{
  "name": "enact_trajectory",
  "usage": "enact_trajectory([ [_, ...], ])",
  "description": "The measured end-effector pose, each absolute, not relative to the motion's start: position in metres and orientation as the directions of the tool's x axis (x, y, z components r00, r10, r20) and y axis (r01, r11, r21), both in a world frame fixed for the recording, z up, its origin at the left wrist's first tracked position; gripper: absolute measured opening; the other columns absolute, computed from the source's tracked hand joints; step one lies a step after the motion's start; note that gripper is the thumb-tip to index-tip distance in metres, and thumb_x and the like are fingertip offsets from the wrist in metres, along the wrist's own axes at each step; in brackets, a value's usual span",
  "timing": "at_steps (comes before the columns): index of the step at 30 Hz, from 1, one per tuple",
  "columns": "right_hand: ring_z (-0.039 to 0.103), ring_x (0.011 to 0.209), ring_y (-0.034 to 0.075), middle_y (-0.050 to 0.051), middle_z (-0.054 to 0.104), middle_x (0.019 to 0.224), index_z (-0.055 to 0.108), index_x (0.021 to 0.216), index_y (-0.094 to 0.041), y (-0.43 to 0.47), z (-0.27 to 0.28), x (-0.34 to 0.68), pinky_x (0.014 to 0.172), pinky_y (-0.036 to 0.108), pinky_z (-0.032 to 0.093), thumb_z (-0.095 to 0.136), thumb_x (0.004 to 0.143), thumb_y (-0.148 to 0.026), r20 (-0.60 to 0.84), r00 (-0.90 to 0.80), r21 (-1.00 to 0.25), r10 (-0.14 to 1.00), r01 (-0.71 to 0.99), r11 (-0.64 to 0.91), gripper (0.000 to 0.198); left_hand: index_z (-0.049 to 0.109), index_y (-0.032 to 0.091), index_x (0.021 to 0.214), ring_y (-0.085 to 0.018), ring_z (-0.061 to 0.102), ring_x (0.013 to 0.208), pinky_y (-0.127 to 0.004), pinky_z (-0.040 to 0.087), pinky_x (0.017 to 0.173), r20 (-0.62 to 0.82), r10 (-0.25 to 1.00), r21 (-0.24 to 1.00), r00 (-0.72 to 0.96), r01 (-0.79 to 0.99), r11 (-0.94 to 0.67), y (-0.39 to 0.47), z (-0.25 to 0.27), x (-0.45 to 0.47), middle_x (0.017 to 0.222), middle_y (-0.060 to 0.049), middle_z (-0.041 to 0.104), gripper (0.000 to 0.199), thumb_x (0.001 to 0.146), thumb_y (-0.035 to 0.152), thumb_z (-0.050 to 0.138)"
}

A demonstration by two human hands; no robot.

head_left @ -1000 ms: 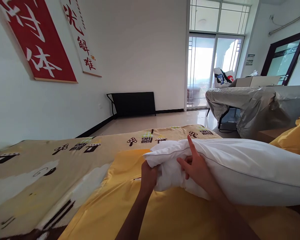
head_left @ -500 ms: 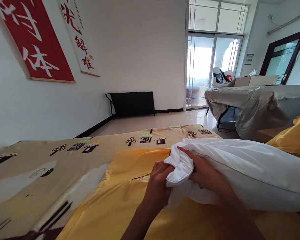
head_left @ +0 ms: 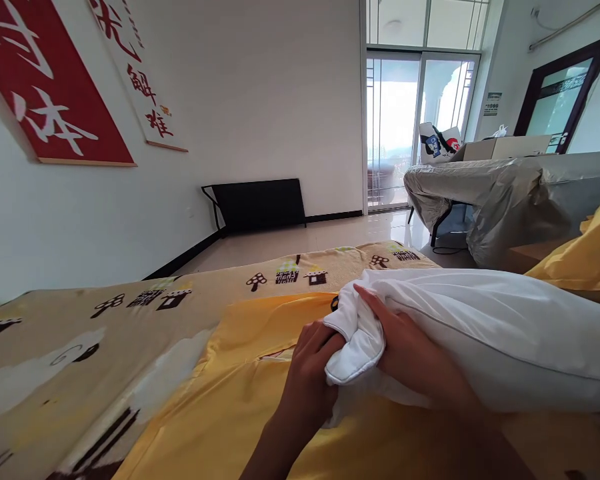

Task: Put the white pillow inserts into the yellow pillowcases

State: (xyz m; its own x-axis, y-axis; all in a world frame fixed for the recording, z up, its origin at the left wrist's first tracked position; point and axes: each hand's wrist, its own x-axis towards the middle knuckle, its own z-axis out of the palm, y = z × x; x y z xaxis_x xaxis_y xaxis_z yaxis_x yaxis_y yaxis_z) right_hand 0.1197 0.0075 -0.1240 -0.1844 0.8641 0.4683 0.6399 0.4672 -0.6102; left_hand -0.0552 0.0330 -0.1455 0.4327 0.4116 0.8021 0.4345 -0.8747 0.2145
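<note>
A plump white pillow point(head_left: 500, 327) with grey piping lies across the right side, its near-left end bunched up. My left hand point(head_left: 313, 370) is closed on the gathered white corner from the left. From the other side my right hand point(head_left: 405, 340) grips the same bunched end, its index finger stretched along the fabric. Under both hands a yellow pillowcase point(head_left: 220, 400) is spread flat, with a slit-like opening point(head_left: 279, 355) showing a pale patch left of my left hand. The undersides of my fingers are hidden by the folds.
A beige patterned blanket point(head_left: 140, 347) covers the surface beneath. More yellow fabric point(head_left: 580, 257) is heaped at the right. Beyond stand a plastic-covered table point(head_left: 510, 183) with a carton point(head_left: 505, 147) and a black folded panel point(head_left: 260, 205) against the wall.
The view has shifted slightly, so the room appears a little further left and higher. Both hands keep hold of the pillow's bunched end, almost unmoved.
</note>
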Motion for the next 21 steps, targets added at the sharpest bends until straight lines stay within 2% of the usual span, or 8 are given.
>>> enact_trajectory([
  [2, 0.065, 0.078, 0.019, 0.006, 0.07, 0.091, 0.016, 0.147, -0.02, 0.006, -0.125, 0.121, 0.07, 0.029, 0.049, 0.053, 0.076, -0.016, 0.45, -0.216, -0.593, 0.866, 0.653, 0.471, 0.08, 0.063, 0.019, 0.089, -0.018, 0.051, 0.08, -0.028, 0.04, 0.071, 0.789, 0.391, 0.202, 0.474, 0.401, -0.894, 0.032, -0.143, -0.055, 0.09, -0.007, 0.062, 0.023, 0.083, 0.009, 0.044],
  [3, 0.065, 0.078, 0.019, 0.006, 0.07, 0.092, 0.019, 0.147, -0.02, 0.005, -0.125, 0.122, 0.071, 0.03, 0.049, 0.052, 0.076, -0.016, 0.438, -0.244, -0.587, 0.865, 0.652, 0.481, 0.078, 0.063, 0.019, 0.089, -0.018, 0.051, 0.082, -0.028, 0.04, 0.072, 0.781, 0.38, 0.192, 0.496, 0.387, -0.902, 0.031, -0.142, -0.055, 0.09, -0.007, 0.062, 0.022, 0.084, 0.01, 0.044],
  [7, 0.064, 0.081, 0.017, 0.003, 0.07, 0.092, 0.055, 0.121, -0.023, 0.005, -0.119, 0.123, 0.072, 0.027, 0.047, 0.053, 0.076, -0.014, 0.432, -0.272, -0.613, 0.86, 0.611, 0.501, 0.046, 0.064, 0.019, 0.089, -0.018, 0.052, 0.08, -0.028, 0.04, 0.072, 0.787, 0.365, 0.172, 0.497, 0.39, -0.904, 0.029, -0.142, -0.053, 0.089, -0.007, 0.063, 0.02, 0.085, 0.013, 0.046],
  [12, 0.057, 0.061, 0.013, -0.002, 0.068, 0.072, 0.064, 0.09, -0.02, 0.013, -0.121, 0.114, 0.057, 0.02, 0.038, 0.048, 0.072, -0.008, 0.502, -0.111, -0.658, 0.858, 0.595, 0.462, 0.027, 0.061, 0.02, 0.102, -0.018, 0.056, 0.092, -0.028, 0.043, 0.078, 0.822, 0.435, 0.223, 0.369, 0.494, -0.841, 0.033, -0.149, -0.054, 0.104, -0.008, 0.063, 0.023, 0.086, 0.015, 0.045],
  [15, 0.054, 0.058, 0.012, -0.002, 0.067, 0.068, 0.066, 0.084, -0.019, 0.023, -0.125, 0.114, 0.057, 0.02, 0.036, 0.046, 0.067, -0.007, 0.539, -0.024, -0.669, 0.842, 0.594, 0.446, 0.028, 0.055, 0.021, 0.114, -0.02, 0.055, 0.103, -0.03, 0.044, 0.086, 0.763, 0.521, 0.239, 0.382, 0.582, -0.777, 0.035, -0.148, -0.057, 0.114, -0.009, 0.06, 0.03, 0.087, 0.018, 0.044],
  [18, 0.054, 0.059, 0.012, -0.002, 0.066, 0.068, 0.066, 0.08, -0.018, 0.031, -0.127, 0.123, 0.058, 0.02, 0.035, 0.045, 0.064, -0.009, 0.598, 0.069, -0.664, 0.799, 0.602, 0.444, 0.028, 0.042, 0.025, 0.13, -0.022, 0.045, 0.121, -0.034, 0.039, 0.098, 0.674, 0.598, 0.272, 0.433, 0.607, -0.747, 0.033, -0.139, -0.063, 0.134, -0.008, 0.047, 0.044, 0.086, 0.025, 0.05],
  [20, 0.055, 0.06, 0.013, -0.002, 0.066, 0.066, 0.065, 0.079, -0.018, 0.035, -0.128, 0.131, 0.057, 0.02, 0.035, 0.044, 0.063, -0.011, 0.631, 0.158, -0.664, 0.76, 0.616, 0.423, 0.027, 0.036, 0.027, 0.134, -0.023, 0.037, 0.129, -0.036, 0.035, 0.102, 0.675, 0.637, 0.328, 0.373, 0.622, -0.711, 0.032, -0.132, -0.07, 0.142, -0.007, 0.039, 0.052, 0.085, 0.029, 0.054],
  [21, 0.055, 0.061, 0.014, -0.002, 0.065, 0.066, 0.065, 0.079, -0.017, 0.036, -0.128, 0.135, 0.056, 0.021, 0.034, 0.044, 0.063, -0.012, 0.641, 0.202, -0.668, 0.74, 0.621, 0.41, 0.026, 0.038, 0.026, 0.132, -0.023, 0.038, 0.128, -0.037, 0.036, 0.101, 0.703, 0.64, 0.361, 0.308, 0.621, -0.696, 0.033, -0.129, -0.073, 0.14, -0.007, 0.041, 0.05, 0.085, 0.03, 0.054],
])
